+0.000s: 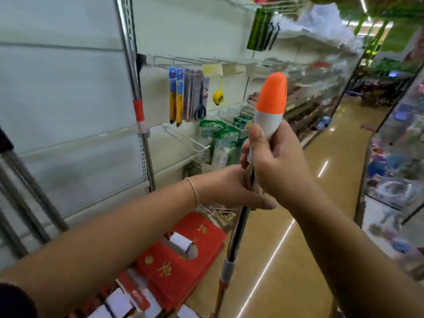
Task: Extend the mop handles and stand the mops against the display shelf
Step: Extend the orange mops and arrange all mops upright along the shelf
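I hold a mop handle (237,228) upright in front of me; it is a shiny metal pole with an orange-and-white grip (271,99) on top and a grey-and-orange collar (226,271) lower down. My right hand (275,161) grips the white base of the grip. Just below it, my left hand (229,189) curls round the pole. The mop head is out of view. Another mop handle (135,88) with an orange-and-white collar leans against the display shelf (68,92) on the left.
Hooks on the shelf carry cutters, scissors (199,97) and a yellow tape measure (218,96). Red boxes (183,255) lie on the lowest shelf by my left arm. Dark poles (27,203) lean at the far left. The aisle floor (321,203) runs ahead, with stocked shelves on the right.
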### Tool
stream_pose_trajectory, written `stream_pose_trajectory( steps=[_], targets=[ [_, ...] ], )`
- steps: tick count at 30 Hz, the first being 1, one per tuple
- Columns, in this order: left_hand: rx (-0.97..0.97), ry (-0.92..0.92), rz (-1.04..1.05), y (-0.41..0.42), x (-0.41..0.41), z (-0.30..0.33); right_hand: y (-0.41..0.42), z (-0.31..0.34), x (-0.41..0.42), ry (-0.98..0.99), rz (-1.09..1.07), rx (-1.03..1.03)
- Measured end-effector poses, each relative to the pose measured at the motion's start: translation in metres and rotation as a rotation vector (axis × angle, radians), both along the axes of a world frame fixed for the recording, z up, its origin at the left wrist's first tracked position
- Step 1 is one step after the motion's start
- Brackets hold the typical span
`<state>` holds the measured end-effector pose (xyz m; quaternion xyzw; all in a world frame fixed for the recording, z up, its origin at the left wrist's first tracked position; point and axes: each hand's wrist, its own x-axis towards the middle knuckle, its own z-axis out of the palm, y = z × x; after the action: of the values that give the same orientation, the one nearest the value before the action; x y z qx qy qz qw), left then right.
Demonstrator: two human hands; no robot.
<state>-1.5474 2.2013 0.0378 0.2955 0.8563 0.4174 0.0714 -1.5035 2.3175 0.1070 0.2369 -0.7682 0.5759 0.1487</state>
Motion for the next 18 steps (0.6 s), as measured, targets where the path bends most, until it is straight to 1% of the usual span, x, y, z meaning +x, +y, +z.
stream_pose_trajectory(
  steps=[5, 10, 12, 14, 18],
  targets=[
    [0.061, 0.048, 0.218, -0.007, -0.006, 0.030, -0.001, 0.024, -0.036, 0.038, 0.131, -0.019],
    [0.295, 0.100, 0.481, -0.023, 0.001, 0.040, -0.024, 0.045, -0.064, 0.103, 0.182, -0.052],
    [0.290, 0.116, 0.545, -0.032, -0.001, 0.048, -0.037, 0.050, -0.076, 0.120, 0.210, -0.050],
    [0.240, 0.111, 0.591, -0.043, -0.005, 0.056, -0.052, 0.055, -0.088, 0.118, 0.243, -0.046],
    [0.191, 0.105, 0.656, -0.073, -0.017, 0.070, -0.089, 0.061, -0.109, 0.126, 0.264, -0.047]
  ],
)
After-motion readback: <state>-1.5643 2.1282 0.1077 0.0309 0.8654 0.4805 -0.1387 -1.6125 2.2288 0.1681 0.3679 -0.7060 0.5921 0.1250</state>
